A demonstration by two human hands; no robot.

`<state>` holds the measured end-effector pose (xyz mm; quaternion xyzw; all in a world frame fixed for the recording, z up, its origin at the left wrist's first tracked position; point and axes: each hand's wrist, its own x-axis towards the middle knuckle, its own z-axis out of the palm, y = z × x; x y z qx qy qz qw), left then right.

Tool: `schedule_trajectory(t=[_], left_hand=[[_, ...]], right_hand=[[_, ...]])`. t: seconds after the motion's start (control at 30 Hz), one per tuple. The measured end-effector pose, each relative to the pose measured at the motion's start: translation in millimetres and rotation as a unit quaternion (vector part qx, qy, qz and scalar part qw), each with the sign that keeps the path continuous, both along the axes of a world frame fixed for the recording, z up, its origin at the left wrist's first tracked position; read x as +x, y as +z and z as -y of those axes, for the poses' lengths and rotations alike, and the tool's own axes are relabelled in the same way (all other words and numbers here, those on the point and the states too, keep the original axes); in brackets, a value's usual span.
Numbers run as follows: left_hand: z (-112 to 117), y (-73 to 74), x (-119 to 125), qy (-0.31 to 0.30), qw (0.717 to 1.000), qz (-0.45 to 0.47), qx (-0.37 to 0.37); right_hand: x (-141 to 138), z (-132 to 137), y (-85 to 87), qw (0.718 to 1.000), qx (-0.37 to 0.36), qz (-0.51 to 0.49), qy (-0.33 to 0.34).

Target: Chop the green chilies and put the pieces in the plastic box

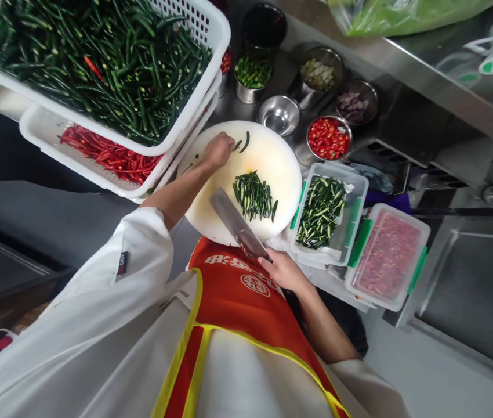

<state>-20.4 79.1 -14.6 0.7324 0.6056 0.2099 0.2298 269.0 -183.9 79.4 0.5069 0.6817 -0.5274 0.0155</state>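
Observation:
My right hand grips the handle of a cleaver, whose broad blade lies slanted above the near part of a round white cutting board. At the board's far side, my left hand has its fingers closed, with the fingertips right by a short dark green chili piece. Whether they pinch it is hidden. A curved green chili lies just right of these fingers. Cut green chili strips form a pile on the board, right of the blade. A few dark scraps lie near the board's left edge.
On the left, a white basket of green chilies stands above one of red chilies. Right of the board are a box of cut green chilies and a lidded box. Behind stand a steel bowl and chopped red chilies.

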Motion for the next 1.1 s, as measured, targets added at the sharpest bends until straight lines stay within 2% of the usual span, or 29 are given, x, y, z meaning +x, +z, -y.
schedule_trajectory(t=[0.1, 0.2, 0.4, 0.53, 0.63, 0.73, 0.9, 1.1], left_hand=[[-6.5, -2.4, 2.3, 0.022, 0.997, -0.062, -0.039], [5.1, 1.9, -9.7, -0.014, 0.992, -0.107, -0.059], [42.3, 16.5, -50.0, -0.089, 0.98, -0.158, -0.082], [81.7, 18.6, -51.6, -0.174, 0.971, -0.149, -0.069], [114.1, 17.8, -37.9, -0.212, 0.969, -0.118, -0.044], [135.7, 18.2, -24.5, -0.22, 0.972, -0.073, -0.028], [147.9, 17.7, -16.7, -0.239, 0.971, -0.029, -0.01], [153.7, 7.8, -19.6, -0.232, 0.972, 0.001, 0.019]], right_hand=[[-5.6, -0.9, -6.1, 1.0, 0.017, 0.014, 0.006], [-4.4, -4.6, -11.3, 0.998, -0.001, 0.041, -0.051], [-0.3, -11.3, -17.1, 0.987, -0.074, 0.01, -0.142], [-5.9, -15.2, -16.6, 0.983, -0.087, -0.006, -0.161], [-10.4, -19.0, -12.9, 0.986, -0.081, 0.003, -0.145], [-13.6, -22.8, -8.4, 0.993, -0.046, 0.038, -0.101], [-15.8, -27.6, 1.0, 0.996, -0.002, 0.072, -0.044], [-4.7, -33.8, 20.3, 0.996, -0.048, 0.073, -0.026]])
